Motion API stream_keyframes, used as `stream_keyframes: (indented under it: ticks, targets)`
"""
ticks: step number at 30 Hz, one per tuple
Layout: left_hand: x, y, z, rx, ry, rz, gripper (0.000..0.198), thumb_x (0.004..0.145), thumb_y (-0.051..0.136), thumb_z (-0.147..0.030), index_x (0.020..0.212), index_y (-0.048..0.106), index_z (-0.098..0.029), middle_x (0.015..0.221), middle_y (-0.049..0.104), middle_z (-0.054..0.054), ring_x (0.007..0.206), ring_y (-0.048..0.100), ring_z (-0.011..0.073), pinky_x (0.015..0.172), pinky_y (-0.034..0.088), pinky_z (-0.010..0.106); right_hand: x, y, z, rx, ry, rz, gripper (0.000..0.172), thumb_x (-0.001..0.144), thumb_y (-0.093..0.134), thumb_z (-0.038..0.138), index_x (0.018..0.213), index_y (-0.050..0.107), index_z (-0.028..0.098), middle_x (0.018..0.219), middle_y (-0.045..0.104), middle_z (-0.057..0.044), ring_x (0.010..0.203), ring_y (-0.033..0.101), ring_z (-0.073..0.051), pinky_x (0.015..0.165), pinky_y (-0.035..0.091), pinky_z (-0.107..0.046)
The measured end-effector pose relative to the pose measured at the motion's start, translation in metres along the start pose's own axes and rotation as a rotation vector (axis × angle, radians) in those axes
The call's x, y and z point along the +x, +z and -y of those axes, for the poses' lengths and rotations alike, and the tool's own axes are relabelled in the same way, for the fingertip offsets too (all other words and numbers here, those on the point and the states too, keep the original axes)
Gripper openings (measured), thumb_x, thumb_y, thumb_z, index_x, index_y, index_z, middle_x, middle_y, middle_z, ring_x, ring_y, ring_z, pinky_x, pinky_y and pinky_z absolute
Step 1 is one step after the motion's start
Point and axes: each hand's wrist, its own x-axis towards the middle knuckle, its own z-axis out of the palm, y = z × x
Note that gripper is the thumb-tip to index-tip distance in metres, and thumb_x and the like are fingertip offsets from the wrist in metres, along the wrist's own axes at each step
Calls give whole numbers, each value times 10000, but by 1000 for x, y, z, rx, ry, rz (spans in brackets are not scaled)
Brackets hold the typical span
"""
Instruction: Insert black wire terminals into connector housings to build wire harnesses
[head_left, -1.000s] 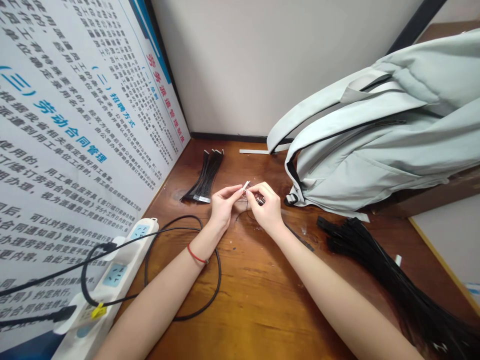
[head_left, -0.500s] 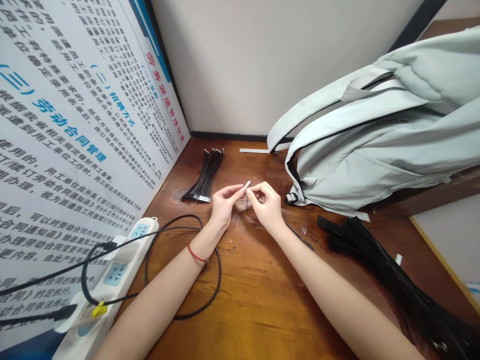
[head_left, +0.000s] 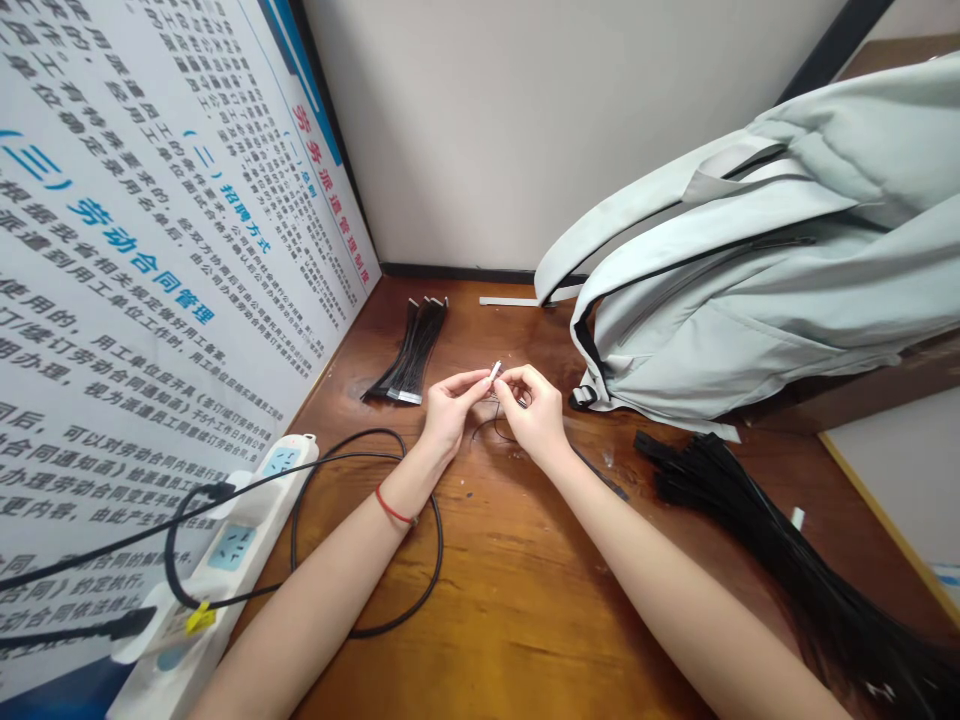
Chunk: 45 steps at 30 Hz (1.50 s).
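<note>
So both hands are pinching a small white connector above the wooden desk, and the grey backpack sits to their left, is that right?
No. The backpack sits to their right, not their left, as the head view shows. The rest holds: the left hand and right hand pinch the small white connector above the wooden desk.

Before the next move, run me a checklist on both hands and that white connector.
1. Left hand pinches the white connector at its fingertips: ok.
2. Right hand fingertips closed on the connector too: ok.
3. Seating of the thin black wire in the connector: cannot tell, too small.
4. Gap between the right hand and the backpack strap buckle: ok.
5. Pile of loose black wires lying on the table, right of the hands: ok.
</note>
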Motion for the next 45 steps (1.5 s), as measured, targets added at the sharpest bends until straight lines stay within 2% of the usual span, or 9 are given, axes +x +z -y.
stream_keyframes:
  ticks: [16, 23, 29, 35, 38, 41, 45]
  targets:
    - [-1, 0, -1, 35, 1, 44, 222, 493, 800, -237, 687, 723, -162, 747, 716, 52, 707, 637, 148, 764, 484, 302, -1, -1, 0, -20, 7, 8, 119, 783, 550, 248, 685, 569, 183, 661, 578, 4, 579, 481, -115, 570, 399, -248]
    - [1, 1, 0, -50, -9, -25, 250, 505, 799, -229, 722, 711, -143, 737, 698, 39, 671, 614, 113, 734, 467, 268, -1, -1, 4, -68, -29, -8, 105, 791, 548, 249, 723, 591, 182, 704, 595, -8, 591, 495, -120, 577, 405, -251]
    - [3, 1, -2, -158, -27, -100, 241, 505, 789, -187, 724, 704, -134, 731, 683, 22, 648, 590, 76, 717, 455, 232, 0, -5, 7, -175, -61, -46, 131, 783, 542, 217, 658, 565, 186, 630, 548, 6, 568, 481, -119, 593, 411, -251]
    - [2, 2, -3, -163, -57, -63, 313, 491, 803, -185, 782, 703, -130, 760, 696, 32, 669, 611, 90, 773, 464, 265, -1, -2, 6, -24, 86, -52, 162, 803, 538, 302, 729, 596, 170, 684, 618, -19, 597, 538, -133, 588, 431, -257]
    - [2, 3, -2, -131, -77, -48, 309, 464, 818, -204, 736, 698, -123, 728, 694, 35, 658, 617, 100, 752, 471, 268, -2, 0, 7, -6, 106, -16, 188, 804, 547, 328, 729, 611, 167, 694, 630, -23, 603, 543, -135, 587, 431, -256]
    - [2, 2, -1, -134, -51, -60, 283, 484, 813, -249, 701, 683, -122, 733, 693, 41, 672, 622, 108, 738, 470, 265, 0, -3, 10, -91, 50, 42, 179, 802, 561, 310, 720, 644, 174, 706, 630, -22, 621, 542, -133, 602, 427, -253]
    - [3, 1, -2, -140, -50, -46, 277, 533, 792, -260, 737, 664, -122, 743, 686, 41, 696, 626, 108, 749, 464, 264, 13, -26, 14, -217, -16, 193, 213, 836, 520, 284, 752, 690, 187, 769, 656, -33, 703, 585, -145, 669, 438, -264]
